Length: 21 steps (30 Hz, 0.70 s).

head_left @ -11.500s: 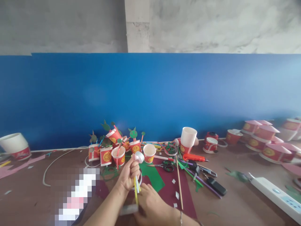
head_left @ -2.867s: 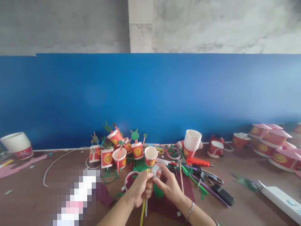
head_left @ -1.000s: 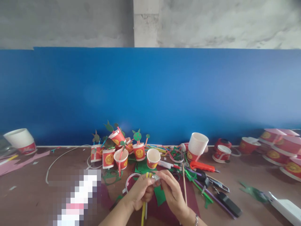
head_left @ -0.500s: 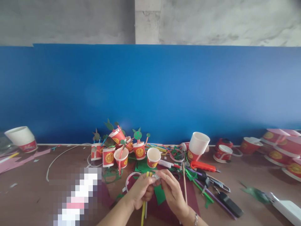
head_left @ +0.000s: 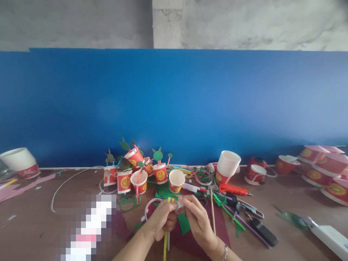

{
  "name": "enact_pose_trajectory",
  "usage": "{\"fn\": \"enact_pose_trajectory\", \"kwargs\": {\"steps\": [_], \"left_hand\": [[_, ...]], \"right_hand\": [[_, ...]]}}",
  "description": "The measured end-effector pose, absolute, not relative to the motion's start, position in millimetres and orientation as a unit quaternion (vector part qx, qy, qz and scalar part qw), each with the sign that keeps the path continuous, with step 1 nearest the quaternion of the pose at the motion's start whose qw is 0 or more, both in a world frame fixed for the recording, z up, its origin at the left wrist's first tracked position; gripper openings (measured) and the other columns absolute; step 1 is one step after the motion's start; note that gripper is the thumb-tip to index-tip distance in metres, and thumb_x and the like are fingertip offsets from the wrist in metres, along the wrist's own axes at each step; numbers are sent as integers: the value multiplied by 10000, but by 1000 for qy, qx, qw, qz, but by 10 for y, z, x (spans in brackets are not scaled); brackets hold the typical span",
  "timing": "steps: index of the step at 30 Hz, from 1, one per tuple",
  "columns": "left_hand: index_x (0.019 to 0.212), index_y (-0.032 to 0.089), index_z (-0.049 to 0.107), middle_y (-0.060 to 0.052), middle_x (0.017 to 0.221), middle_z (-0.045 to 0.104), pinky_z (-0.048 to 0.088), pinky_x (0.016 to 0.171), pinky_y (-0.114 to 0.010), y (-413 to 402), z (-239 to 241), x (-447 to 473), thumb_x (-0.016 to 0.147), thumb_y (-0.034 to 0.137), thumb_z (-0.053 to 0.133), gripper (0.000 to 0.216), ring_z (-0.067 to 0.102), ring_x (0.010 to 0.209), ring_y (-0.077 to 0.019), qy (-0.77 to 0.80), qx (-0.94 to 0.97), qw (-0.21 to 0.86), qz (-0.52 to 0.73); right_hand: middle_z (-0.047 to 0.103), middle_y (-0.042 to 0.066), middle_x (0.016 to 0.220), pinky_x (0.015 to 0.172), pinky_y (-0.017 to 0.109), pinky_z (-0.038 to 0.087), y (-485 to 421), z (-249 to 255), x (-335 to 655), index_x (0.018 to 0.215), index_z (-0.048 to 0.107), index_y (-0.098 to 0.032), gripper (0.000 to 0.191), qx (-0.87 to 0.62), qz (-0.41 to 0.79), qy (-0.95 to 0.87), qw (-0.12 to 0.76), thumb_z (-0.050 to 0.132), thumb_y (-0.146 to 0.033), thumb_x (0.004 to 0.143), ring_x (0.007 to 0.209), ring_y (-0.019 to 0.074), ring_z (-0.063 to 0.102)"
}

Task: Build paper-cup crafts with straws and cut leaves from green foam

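My left hand (head_left: pixel 162 219) is closed around a yellow straw (head_left: pixel 165 246), whose upper end shows above the thumb. A thin whitish stick (head_left: pixel 168 240) hangs below the same fist. Fingertips of my right hand (head_left: pixel 198 217) are pinched against a small pale, shiny piece (head_left: pixel 179 207) touching the left thumb; I cannot make out what it is. Beneath the hands lie a maroon sheet (head_left: pixel 219 232) and a green paper piece (head_left: pixel 185 225). Just beyond them stands a red and white paper cup (head_left: pixel 176 184).
Several decorated cups (head_left: pixel 159 173) with green cutouts stand at back left. To the right are a cup stack (head_left: pixel 228 164), an orange cutter (head_left: pixel 235 189), a wooden stick (head_left: pixel 212 212), a black key fob (head_left: pixel 263 231) and a white-handled tool (head_left: pixel 330 237). Ring-shaped tape (head_left: pixel 149 208) sits by my left hand.
The view has shifted slightly, so the tabletop things appear a little further left. Both hands stay together at the straw's top, with only slight finger movement.
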<state>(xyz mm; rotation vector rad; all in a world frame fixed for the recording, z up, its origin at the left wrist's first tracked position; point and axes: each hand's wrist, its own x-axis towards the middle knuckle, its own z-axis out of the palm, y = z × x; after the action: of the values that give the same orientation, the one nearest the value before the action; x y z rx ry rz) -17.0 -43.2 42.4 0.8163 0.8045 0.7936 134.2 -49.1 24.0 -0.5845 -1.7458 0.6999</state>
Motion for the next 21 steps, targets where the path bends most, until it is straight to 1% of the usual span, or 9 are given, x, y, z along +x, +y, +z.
{"fn": "enact_pose_trajectory", "kwargs": {"steps": [3,9,14,21], "left_hand": [[666,215,399,147,423,179,13,377,-200,-437,452,-170,614,479,657,373,52,380,-29,370,370,768,370],[673,195,460,149,417,156,14,377,-199,-439,447,-198,632,490,614,336,36,380,-27,354,370,784,351],[645,194,452,148,408,154,7,379,-199,-428,442,-191,622,441,607,292,40,372,-24,360,367,781,354],[630,207,394,147,418,153,3,390,-199,-419,425,-167,629,486,604,349,43,363,-21,389,351,774,355]], "right_hand": [[537,64,1019,712,278,516,-485,226,1348,1233,534,-342,430,-241,298,-745,547,390,-77,927,812,144,597],[556,57,981,692,276,509,-466,197,1321,1231,536,-338,419,-244,291,-720,581,405,-85,924,784,144,590],[554,62,998,697,281,512,-474,224,1327,1242,530,-336,437,-235,293,-732,568,404,-67,920,790,142,592],[556,68,1018,719,285,518,-456,187,1344,1234,542,-328,430,-248,291,-736,559,408,-68,919,851,156,605]]}}
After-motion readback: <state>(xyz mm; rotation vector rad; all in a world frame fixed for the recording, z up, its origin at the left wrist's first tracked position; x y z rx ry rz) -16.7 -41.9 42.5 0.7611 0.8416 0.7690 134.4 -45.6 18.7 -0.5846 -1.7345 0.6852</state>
